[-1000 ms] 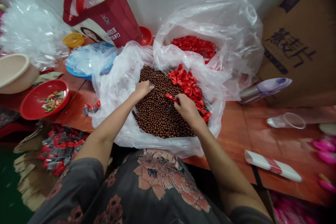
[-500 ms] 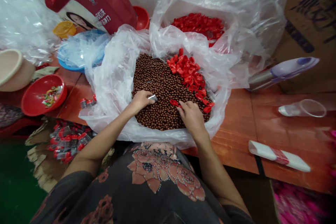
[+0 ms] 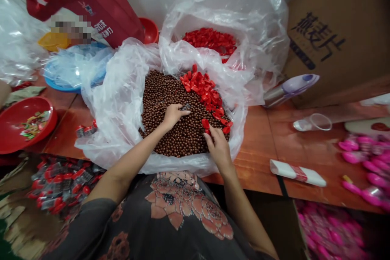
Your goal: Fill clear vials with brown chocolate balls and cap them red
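Brown candy balls (image 3: pixel 170 138) fill a bag of clear plastic (image 3: pixel 106 105) in front of me. My left hand (image 3: pixel 174 115) is over the balls, its thumb and fingers closed on a small clear plastic container (image 3: pixel 185 107); what is inside it I cannot make out. My right hand (image 3: pixel 218 143) pinches a red plastic cap (image 3: pixel 206 125) just above the balls. More red caps (image 3: pixel 201 85) lie loose on the balls, beyond my right hand.
Behind is another bag of red caps (image 3: pixel 210 40). Filled red-capped containers (image 3: pixel 61 183) are piled at lower left. A red bowl (image 3: pixel 51 124), blue basin (image 3: pixel 61 85), clear cup (image 3: pixel 319 122), white roll (image 3: pixel 298 172) and cardboard box (image 3: pixel 341 73) stand around.
My left hand has moved forward and right over the balls with the container. The red cap in my right hand has turned more upright. The view has shifted to the right.
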Tool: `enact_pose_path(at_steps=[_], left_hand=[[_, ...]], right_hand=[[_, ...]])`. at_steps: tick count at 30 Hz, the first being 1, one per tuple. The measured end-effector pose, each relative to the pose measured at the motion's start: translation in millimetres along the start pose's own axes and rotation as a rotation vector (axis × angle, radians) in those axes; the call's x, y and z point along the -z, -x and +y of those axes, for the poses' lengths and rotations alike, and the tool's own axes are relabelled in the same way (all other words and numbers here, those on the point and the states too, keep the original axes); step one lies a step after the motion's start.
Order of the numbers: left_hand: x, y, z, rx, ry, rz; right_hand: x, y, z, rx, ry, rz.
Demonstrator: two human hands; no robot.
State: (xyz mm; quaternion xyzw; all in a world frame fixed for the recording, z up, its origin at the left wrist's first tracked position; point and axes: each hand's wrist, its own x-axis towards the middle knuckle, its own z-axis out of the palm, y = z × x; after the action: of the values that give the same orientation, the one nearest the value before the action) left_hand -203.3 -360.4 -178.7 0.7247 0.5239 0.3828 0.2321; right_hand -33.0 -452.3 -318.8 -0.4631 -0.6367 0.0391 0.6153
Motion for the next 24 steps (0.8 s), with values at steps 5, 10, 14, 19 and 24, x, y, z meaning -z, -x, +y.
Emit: enact_pose_path(at_steps=[5,10,14,19,24], left_hand=[[-1.6,1,5,0.118,0.34,-0.08],[8.5,21,4,0.201,0.564,-0.119],[18.2,44,2,0.201,0.658,-0.216],[27.3,70,-1,0.184,0.683,-0.203],[32.9,92,-2,0.217,0.618,-0.202]], right_hand=[[2,0,-4,-0.097,-0.161,0.036],[0,0,-9,-0.142,-0.298,0.068],[-2,-3,-14,-0.203,-0.452,0.073],[0,-13,-22,-0.224,-0.616,-0.052],[-3,-22,-25,-0.25,-0.611,-0.167]])
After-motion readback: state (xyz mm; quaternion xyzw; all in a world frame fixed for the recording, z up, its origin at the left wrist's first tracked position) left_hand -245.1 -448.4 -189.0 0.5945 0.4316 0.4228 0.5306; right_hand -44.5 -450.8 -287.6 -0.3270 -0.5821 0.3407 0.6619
